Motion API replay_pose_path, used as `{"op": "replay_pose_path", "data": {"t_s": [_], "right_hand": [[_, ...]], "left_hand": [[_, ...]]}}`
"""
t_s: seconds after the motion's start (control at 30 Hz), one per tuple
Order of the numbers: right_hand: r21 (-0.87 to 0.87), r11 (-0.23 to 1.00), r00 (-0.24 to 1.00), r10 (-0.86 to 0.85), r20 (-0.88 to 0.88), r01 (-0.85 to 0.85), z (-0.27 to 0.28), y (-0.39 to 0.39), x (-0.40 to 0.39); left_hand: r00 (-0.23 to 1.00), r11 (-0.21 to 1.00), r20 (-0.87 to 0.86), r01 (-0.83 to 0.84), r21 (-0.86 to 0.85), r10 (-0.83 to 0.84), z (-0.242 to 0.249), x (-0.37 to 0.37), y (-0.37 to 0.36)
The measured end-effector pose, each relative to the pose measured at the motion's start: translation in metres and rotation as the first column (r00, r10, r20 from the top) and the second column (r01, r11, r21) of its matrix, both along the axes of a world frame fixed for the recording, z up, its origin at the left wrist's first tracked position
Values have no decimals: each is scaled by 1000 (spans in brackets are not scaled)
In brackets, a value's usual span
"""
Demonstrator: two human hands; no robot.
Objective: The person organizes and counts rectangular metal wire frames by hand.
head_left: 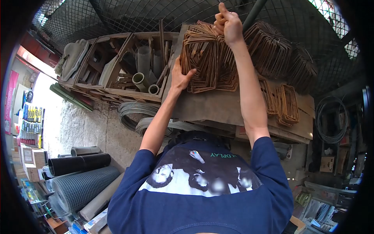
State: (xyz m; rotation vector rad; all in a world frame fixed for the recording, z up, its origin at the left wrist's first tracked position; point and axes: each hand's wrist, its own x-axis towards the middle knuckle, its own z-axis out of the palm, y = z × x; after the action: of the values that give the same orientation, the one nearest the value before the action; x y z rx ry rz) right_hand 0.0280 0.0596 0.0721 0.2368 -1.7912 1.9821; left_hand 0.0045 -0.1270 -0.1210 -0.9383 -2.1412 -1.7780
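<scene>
A stack of rusty rebar stirrups [210, 58], bent into rectangular loops, stands on a wooden table in front of me. My left hand [181, 78] grips its left side, the thumb across the front and the fingers along the outer edge. Above the stack's back right edge is my right hand [229, 25], fingers curled in and thumb pointing up; I see nothing in it. More stirrups [269, 46] stand in a bundle to the right of my right forearm. Smaller rectangular stirrups [287, 105] lie nearer the table's right front.
The wooden table [210, 105] backs onto a wire mesh fence [144, 19]. Left of it, a wooden crate [124, 91] holds pipes. Coils of wire [136, 111] lie on the floor below. Rolls of mesh [85, 187] are at lower left; another wire coil [331, 121] hangs at right.
</scene>
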Motion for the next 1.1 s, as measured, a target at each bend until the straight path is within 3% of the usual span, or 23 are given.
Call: {"op": "replay_pose_path", "data": {"t_s": [0.1,0.17,0.37,0.43,0.53,0.57,0.63,0.67,0.8,0.93,1.03,1.1], "right_hand": [[19,999,999,-44,10,44,5,6,-4],[131,988,996,83,-39,-77,12,9,-9],[65,990,989,130,-72,-125,7,12,8],[70,991,991,116,-68,-111,4,18,22],[217,964,979,178,-94,-155,-3,23,38],[199,969,982,166,-93,-145,-6,22,41],[167,980,988,125,-92,-109,-8,22,42],[95,996,998,4,-65,2,-12,18,43],[107,994,995,7,-96,4,-13,16,46],[135,983,986,-103,-133,121,-18,15,43],[152,987,995,-45,-93,59,-22,20,48],[103,994,998,42,-39,-37,-26,22,48]], "left_hand": [[995,1000,97,11,1,-11,4,3,6],[991,1000,133,7,-5,-6,3,2,10],[984,996,152,-82,-47,88,-12,12,19],[991,981,-18,-136,-136,135,-4,17,19],[997,981,-55,-61,-186,52,4,13,10],[998,978,-52,-50,-204,40,8,13,6],[946,931,-309,-199,-306,101,20,8,1],[939,927,-333,-196,-319,84,21,4,-2],[944,912,-327,-91,-401,-49,24,-18,-11],[950,896,-310,-107,-430,-35,29,-5,-12],[955,947,-290,-145,-286,59,43,23,-6],[954,934,-289,-174,-313,81,44,34,2]]}}
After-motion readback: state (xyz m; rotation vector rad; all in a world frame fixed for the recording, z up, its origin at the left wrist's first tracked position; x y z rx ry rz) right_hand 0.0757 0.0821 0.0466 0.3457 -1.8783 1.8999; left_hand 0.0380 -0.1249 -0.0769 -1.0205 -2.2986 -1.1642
